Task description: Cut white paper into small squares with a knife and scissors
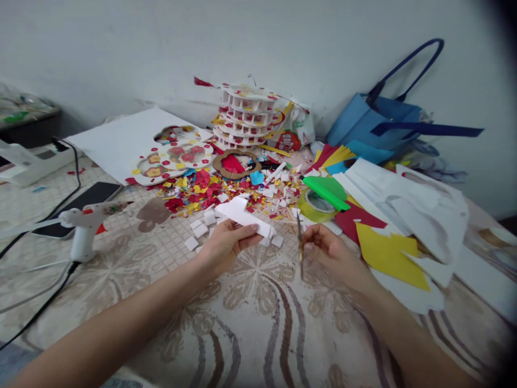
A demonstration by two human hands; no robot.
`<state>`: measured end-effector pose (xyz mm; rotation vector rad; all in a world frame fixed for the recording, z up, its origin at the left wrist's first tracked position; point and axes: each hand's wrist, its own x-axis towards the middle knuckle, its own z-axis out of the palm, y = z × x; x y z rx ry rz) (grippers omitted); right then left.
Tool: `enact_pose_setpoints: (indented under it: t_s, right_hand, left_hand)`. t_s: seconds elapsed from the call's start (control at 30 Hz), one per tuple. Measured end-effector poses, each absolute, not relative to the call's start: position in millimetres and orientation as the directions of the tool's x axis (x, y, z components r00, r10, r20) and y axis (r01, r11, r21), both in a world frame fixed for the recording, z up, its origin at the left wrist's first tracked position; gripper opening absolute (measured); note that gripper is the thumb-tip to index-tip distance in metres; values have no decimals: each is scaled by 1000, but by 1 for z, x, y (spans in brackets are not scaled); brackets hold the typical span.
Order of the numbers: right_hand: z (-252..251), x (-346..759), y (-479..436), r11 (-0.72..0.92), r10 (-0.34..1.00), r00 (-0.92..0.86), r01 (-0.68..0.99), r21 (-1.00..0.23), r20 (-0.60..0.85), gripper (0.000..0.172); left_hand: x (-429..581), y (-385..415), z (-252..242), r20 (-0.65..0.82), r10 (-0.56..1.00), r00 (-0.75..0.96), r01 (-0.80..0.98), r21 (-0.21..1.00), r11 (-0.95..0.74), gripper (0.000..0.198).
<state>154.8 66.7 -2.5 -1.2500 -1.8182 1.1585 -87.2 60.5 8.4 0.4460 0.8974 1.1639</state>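
Note:
My left hand point(234, 240) pinches an irregular piece of white foam sheet point(242, 211) between thumb and fingers, a little above the table. To its right, my right hand point(325, 245) is closed on a thin metal tool, apparently scissors point(300, 245), seen edge-on, with the tip pointing away from me. A gap separates the tool from the white piece. Small white foam squares point(200, 229) lie scattered under and beside my left hand. A roll of yellow-green tape point(305, 205) lies just beyond my right hand, with a bright green object point(326, 191) resting on it.
A glue gun point(84, 231) stands at left with its cord, by a phone point(81, 207). Paper flowers and scraps point(202, 186) cover the middle, before a tiered white foam model point(246, 118). Yellow sheet point(391, 256), white offcuts point(424, 210) and a blue bag point(363, 124) occupy the right.

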Motion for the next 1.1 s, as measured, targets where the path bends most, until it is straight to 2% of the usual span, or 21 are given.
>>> enact_pose_setpoints:
  t_s: [0.1, 0.2, 0.27, 0.33, 0.47, 0.53, 0.63, 0.77, 0.93, 1.1]
  right_hand:
    - [0, 143, 59, 118, 939, -343, 341, -933, -6, 22]
    - [1, 137, 50, 177, 938, -348, 470, -865, 3, 18]
    - [0, 133, 44, 285, 898, -440, 542, -791, 21, 15]
    - [-1, 126, 38, 463, 809, -583, 550, -695, 77, 17]
    - [-5, 108, 29, 784, 532, -827, 401, -474, 181, 32]
    - [-7, 101, 27, 844, 459, -876, 377, -381, 150, 35]
    - [-7, 99, 26, 859, 462, -883, 422, -290, 82, 37]
    - [-3, 98, 26, 831, 506, -862, 479, -283, 29, 44]
    - [-1, 100, 28, 811, 533, -845, 498, -306, 39, 39]
    - [1, 118, 37, 633, 710, -691, 545, -551, 132, 35]
  left_hand:
    - [-87, 62, 8, -385, 920, 70, -620, 706, 342, 11]
    - [-90, 68, 7, -349, 937, -3, -654, 709, 262, 10]
    - [-95, 73, 7, -307, 950, -62, -673, 716, 187, 10]
    - [-100, 78, 7, -267, 957, -109, -685, 719, 122, 10]
    - [-109, 85, 10, -230, 963, -141, -691, 720, 71, 10]
    - [-111, 86, 12, -227, 963, -143, -689, 721, 68, 10]
    - [-113, 86, 14, -217, 964, -155, -688, 724, 53, 10]
    - [-111, 84, 15, -241, 958, -155, -680, 730, 74, 10]
    - [-110, 82, 16, -266, 955, -132, -670, 734, 112, 10]
    - [-116, 82, 17, -285, 950, -127, -653, 745, 136, 7]
